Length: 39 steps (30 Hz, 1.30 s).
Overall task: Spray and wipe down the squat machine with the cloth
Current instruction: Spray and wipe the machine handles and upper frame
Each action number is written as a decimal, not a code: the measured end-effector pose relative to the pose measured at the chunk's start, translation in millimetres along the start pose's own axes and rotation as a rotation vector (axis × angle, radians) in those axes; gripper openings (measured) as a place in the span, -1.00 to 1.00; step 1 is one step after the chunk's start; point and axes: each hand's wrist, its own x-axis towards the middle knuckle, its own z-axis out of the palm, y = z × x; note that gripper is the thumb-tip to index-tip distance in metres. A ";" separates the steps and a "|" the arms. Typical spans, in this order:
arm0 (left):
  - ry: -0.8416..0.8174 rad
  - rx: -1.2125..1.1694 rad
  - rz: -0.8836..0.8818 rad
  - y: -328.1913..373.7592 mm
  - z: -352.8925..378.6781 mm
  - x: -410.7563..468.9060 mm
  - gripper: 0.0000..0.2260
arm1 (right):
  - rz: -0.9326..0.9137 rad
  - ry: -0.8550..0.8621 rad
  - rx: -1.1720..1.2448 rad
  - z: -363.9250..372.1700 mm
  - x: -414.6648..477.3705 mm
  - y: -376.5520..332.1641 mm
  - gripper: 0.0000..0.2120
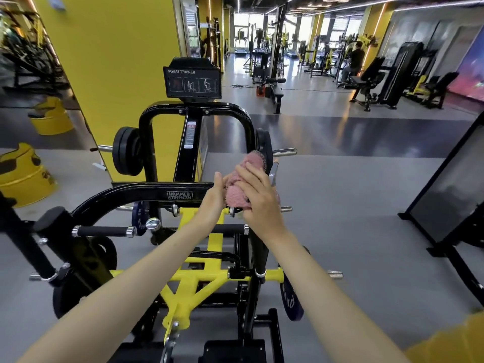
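Observation:
The black and yellow squat machine [183,195] fills the middle of the view, with a "SQUAT TRAINER" sign on top. A pink fluffy cloth [239,184] is bunched between both hands above the machine's right side. My left hand [214,197] presses flat against the cloth's left side, fingers straight. My right hand [258,197] lies over the cloth from the right with fingers spread. No spray bottle is in view.
Yellow barrels [23,176] stand on the left by a yellow pillar [112,61]. A black frame [445,205] stands at the right. More gym machines and a person [355,61] are far back. Grey floor lies to the right of the machine.

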 end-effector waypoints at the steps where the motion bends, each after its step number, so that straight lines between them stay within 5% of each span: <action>1: 0.006 0.015 -0.008 -0.6 0.3 -2.8 -0.56 | -0.007 0.046 0.021 1.4 -4.1 1.2 -0.63; 6: 0.041 0.129 -0.137 -13.4 -7.5 -7.9 -0.49 | 0.134 0.152 0.204 15.1 -31.1 2.1 -0.65; 9: -0.050 0.265 -0.294 -30.7 -8.0 -13.8 -0.60 | 0.680 0.234 0.495 15.5 -64.7 -1.3 -0.65; 11: -0.163 0.358 -0.368 -48.3 -6.7 -21.0 -0.70 | 1.023 0.266 0.443 18.3 -85.7 7.8 -0.81; 16: -0.302 0.489 -0.335 -89.7 18.9 -43.7 -0.82 | 1.471 -0.201 0.227 26.4 -110.1 44.4 -0.76; 22: -0.496 0.366 -0.448 -135.1 68.1 -64.1 -0.49 | 1.634 -0.350 0.520 43.5 -141.9 50.5 -0.62; 25: -0.436 0.316 -0.448 -150.4 80.2 -71.2 -0.66 | 1.639 -0.423 0.588 43.2 -150.0 56.0 -0.54; 29: -0.255 0.221 -0.532 -172.9 78.1 -76.0 -0.59 | 1.596 -0.543 0.705 39.7 -168.5 71.7 -0.62; 35: 0.011 0.148 -0.624 -193.1 71.8 -58.8 -0.63 | 1.541 -0.547 0.549 51.1 -194.2 98.9 -0.82; 39: 0.041 0.226 -0.609 -218.0 51.3 -23.7 -0.69 | 1.569 -0.626 0.516 65.4 -201.6 112.3 -0.83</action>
